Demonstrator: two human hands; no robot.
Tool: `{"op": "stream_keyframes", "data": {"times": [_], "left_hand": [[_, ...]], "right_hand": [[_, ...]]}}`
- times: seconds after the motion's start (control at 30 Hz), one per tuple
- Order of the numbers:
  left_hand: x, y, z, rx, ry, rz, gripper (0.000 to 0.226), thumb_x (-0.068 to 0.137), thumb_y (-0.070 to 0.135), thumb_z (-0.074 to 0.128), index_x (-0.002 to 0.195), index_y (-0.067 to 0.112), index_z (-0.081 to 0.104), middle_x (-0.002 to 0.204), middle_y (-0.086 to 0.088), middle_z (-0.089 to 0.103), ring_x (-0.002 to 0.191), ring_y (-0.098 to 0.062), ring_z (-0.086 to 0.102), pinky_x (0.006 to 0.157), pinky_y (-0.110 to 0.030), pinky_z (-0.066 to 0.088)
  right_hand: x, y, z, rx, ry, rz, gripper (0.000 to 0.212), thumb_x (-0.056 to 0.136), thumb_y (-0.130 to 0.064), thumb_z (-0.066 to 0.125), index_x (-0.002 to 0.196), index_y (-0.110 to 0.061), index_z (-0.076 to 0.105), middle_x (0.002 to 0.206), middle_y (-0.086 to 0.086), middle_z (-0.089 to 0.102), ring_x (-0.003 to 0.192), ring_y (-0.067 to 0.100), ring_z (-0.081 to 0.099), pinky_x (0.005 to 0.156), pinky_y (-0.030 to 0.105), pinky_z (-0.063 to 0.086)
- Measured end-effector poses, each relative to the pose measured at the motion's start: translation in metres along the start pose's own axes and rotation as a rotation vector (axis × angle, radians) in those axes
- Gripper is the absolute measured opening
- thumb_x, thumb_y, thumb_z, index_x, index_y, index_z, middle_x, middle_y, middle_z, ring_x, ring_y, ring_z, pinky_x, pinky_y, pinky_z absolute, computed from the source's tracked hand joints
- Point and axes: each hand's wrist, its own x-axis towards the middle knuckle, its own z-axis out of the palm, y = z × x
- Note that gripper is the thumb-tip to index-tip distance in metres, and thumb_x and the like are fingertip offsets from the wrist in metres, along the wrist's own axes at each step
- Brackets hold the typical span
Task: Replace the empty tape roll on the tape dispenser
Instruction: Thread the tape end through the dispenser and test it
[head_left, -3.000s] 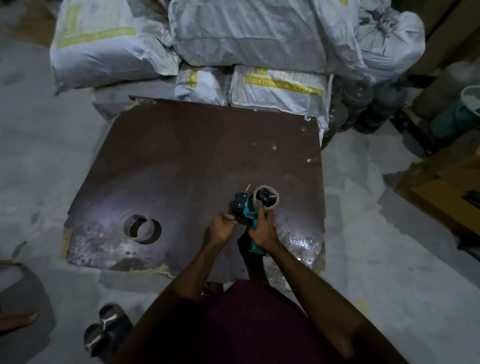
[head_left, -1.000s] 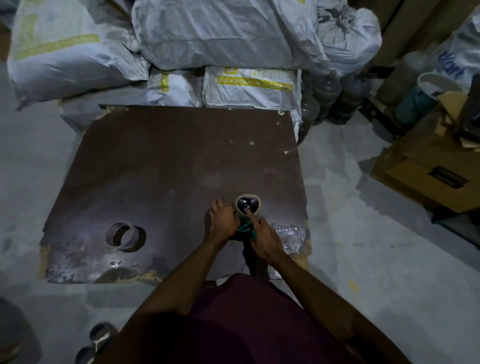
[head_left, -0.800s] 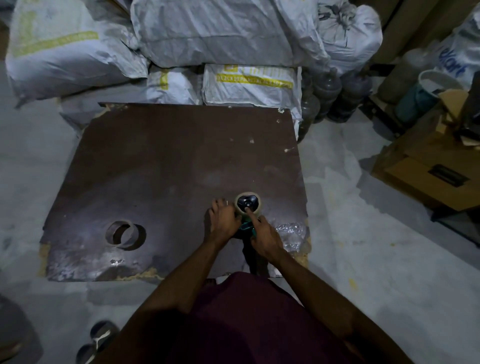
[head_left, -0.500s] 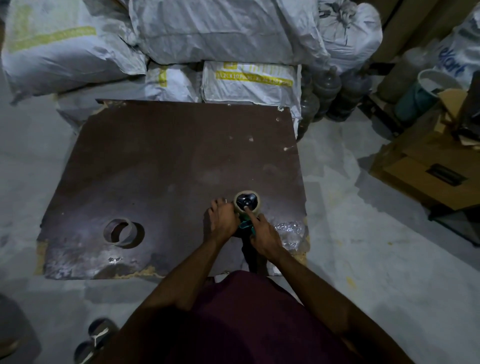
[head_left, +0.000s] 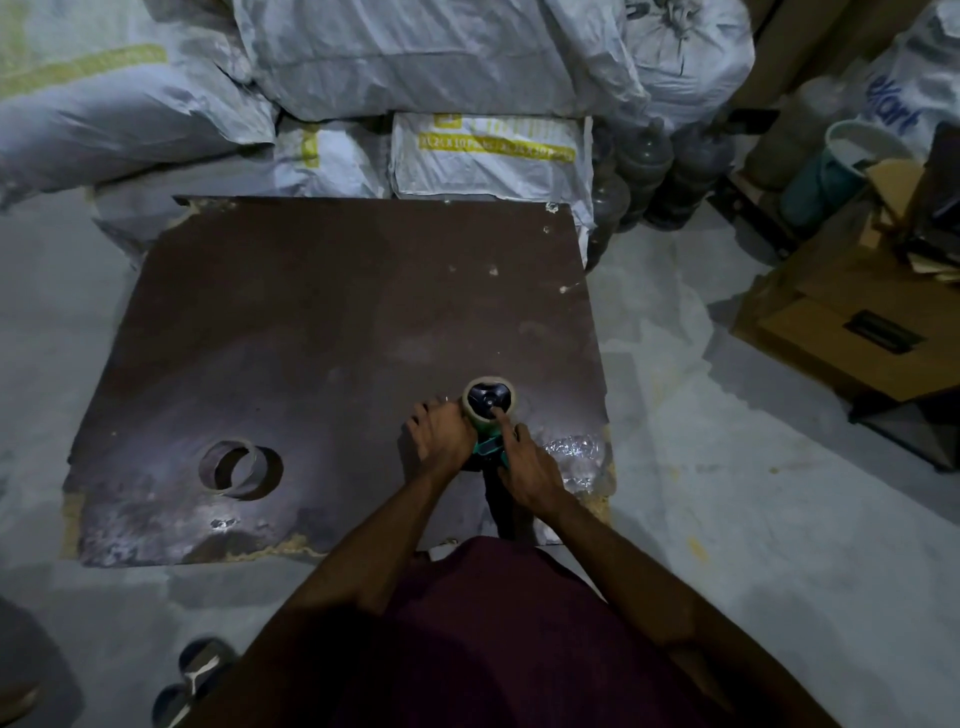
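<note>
A teal tape dispenser (head_left: 488, 447) lies on the brown board (head_left: 322, 322) near its front right corner. A thin tan roll (head_left: 489, 401) sits on the dispenser's black hub. My left hand (head_left: 441, 434) covers the dispenser's left side and grips it. My right hand (head_left: 524, 462) holds the handle side, with its index finger stretched onto the hub. A second tan roll (head_left: 231, 466) lies flat on the board at the front left, apart from both hands.
Crumpled clear plastic (head_left: 574, 452) lies at the board's right front corner. White sacks (head_left: 415, 62) are stacked behind the board, dark bottles (head_left: 644, 166) stand to their right, and cardboard boxes (head_left: 852, 322) sit on the right. Grey floor surrounds the board.
Three seconds ago the dispenser was held up in both hands; since then it has rested on the board with both hands on it. The view has shifted slightly.
</note>
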Motion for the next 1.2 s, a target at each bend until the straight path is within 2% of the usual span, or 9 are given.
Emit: {"op": "stream_keyframes", "data": {"times": [0.23, 0.43, 0.53, 0.7, 0.83, 0.9, 1.0, 1.1, 1.2], "left_hand": [[-0.007, 0.005, 0.005, -0.055, 0.026, -0.002, 0.026, 0.087, 0.028, 0.058, 0.104, 0.018, 0.075, 0.123, -0.011, 0.062, 0.118, -0.038, 0.048, 0.099, -0.05, 0.037], [-0.017, 0.017, 0.004, 0.038, 0.023, 0.01, 0.035, 0.08, 0.043, 0.065, 0.106, 0.021, 0.073, 0.134, -0.013, 0.056, 0.12, -0.039, 0.045, 0.099, -0.052, 0.035], [-0.017, 0.016, 0.005, 0.14, 0.015, 0.035, 0.031, 0.082, 0.039, 0.068, 0.105, 0.019, 0.074, 0.145, -0.015, 0.05, 0.13, -0.041, 0.04, 0.103, -0.056, 0.035], [-0.016, 0.011, 0.008, 0.129, 0.002, 0.049, 0.043, 0.083, 0.032, 0.074, 0.124, 0.024, 0.068, 0.157, -0.013, 0.04, 0.138, -0.04, 0.035, 0.108, -0.057, 0.032], [-0.015, 0.006, 0.009, 0.089, 0.006, 0.047, 0.03, 0.084, 0.027, 0.07, 0.114, 0.023, 0.074, 0.152, -0.009, 0.047, 0.135, -0.038, 0.039, 0.107, -0.055, 0.035], [-0.013, 0.005, 0.01, 0.057, -0.004, 0.037, 0.026, 0.083, 0.026, 0.07, 0.108, 0.022, 0.076, 0.151, -0.008, 0.048, 0.134, -0.038, 0.039, 0.107, -0.055, 0.034], [-0.011, 0.001, 0.012, 0.04, -0.001, 0.048, 0.02, 0.084, 0.027, 0.065, 0.098, 0.019, 0.077, 0.154, -0.008, 0.046, 0.134, -0.039, 0.038, 0.107, -0.055, 0.034], [-0.01, -0.001, 0.013, 0.004, 0.002, 0.068, 0.017, 0.083, 0.024, 0.063, 0.087, 0.015, 0.076, 0.158, -0.009, 0.043, 0.138, -0.04, 0.033, 0.11, -0.056, 0.03], [-0.01, -0.001, 0.006, -0.029, 0.0, 0.092, 0.022, 0.081, 0.024, 0.062, 0.095, 0.016, 0.077, 0.159, -0.01, 0.041, 0.142, -0.041, 0.029, 0.112, -0.056, 0.026]], "right_hand": [[0.0, 0.009, 0.009, 0.038, -0.017, -0.012, 0.095, 0.093, -0.011, 0.058, 0.158, -0.046, -0.002, 0.128, 0.018, 0.049, 0.08, 0.033, 0.063, 0.06, 0.044, 0.055], [0.0, 0.002, 0.001, 0.0, -0.04, -0.002, 0.086, 0.09, -0.005, 0.059, 0.16, -0.026, 0.013, 0.136, 0.022, 0.045, 0.091, 0.039, 0.065, 0.064, 0.041, 0.049], [0.002, 0.003, 0.001, -0.014, -0.039, -0.006, 0.087, 0.09, -0.006, 0.06, 0.16, -0.026, 0.011, 0.139, 0.022, 0.044, 0.093, 0.04, 0.065, 0.067, 0.045, 0.053], [0.003, 0.005, 0.003, -0.025, -0.047, -0.003, 0.09, 0.09, -0.002, 0.061, 0.16, -0.027, 0.01, 0.143, 0.022, 0.042, 0.09, 0.037, 0.066, 0.065, 0.043, 0.054], [0.003, 0.006, 0.005, 0.02, -0.03, 0.007, 0.088, 0.092, 0.0, 0.055, 0.162, -0.027, 0.008, 0.139, 0.022, 0.044, 0.089, 0.034, 0.064, 0.063, 0.041, 0.051], [0.001, 0.006, 0.007, 0.104, -0.012, -0.007, 0.091, 0.092, 0.0, 0.052, 0.161, -0.03, 0.001, 0.131, 0.022, 0.047, 0.085, 0.033, 0.061, 0.062, 0.042, 0.05], [0.0, 0.004, 0.005, 0.338, 0.022, 0.03, 0.1, 0.087, -0.013, 0.064, 0.158, -0.036, -0.004, 0.13, 0.02, 0.048, 0.099, 0.039, 0.061, 0.075, 0.05, 0.056], [0.001, -0.001, 0.0, 0.385, 0.003, 0.093, 0.115, 0.078, -0.045, 0.077, 0.156, -0.033, -0.006, 0.139, 0.021, 0.045, 0.116, 0.041, 0.058, 0.088, 0.056, 0.055], [0.001, -0.007, 0.001, 0.389, 0.023, 0.147, 0.114, 0.076, -0.055, 0.075, 0.155, -0.03, -0.004, 0.141, 0.023, 0.046, 0.118, 0.042, 0.058, 0.088, 0.058, 0.056]]}}
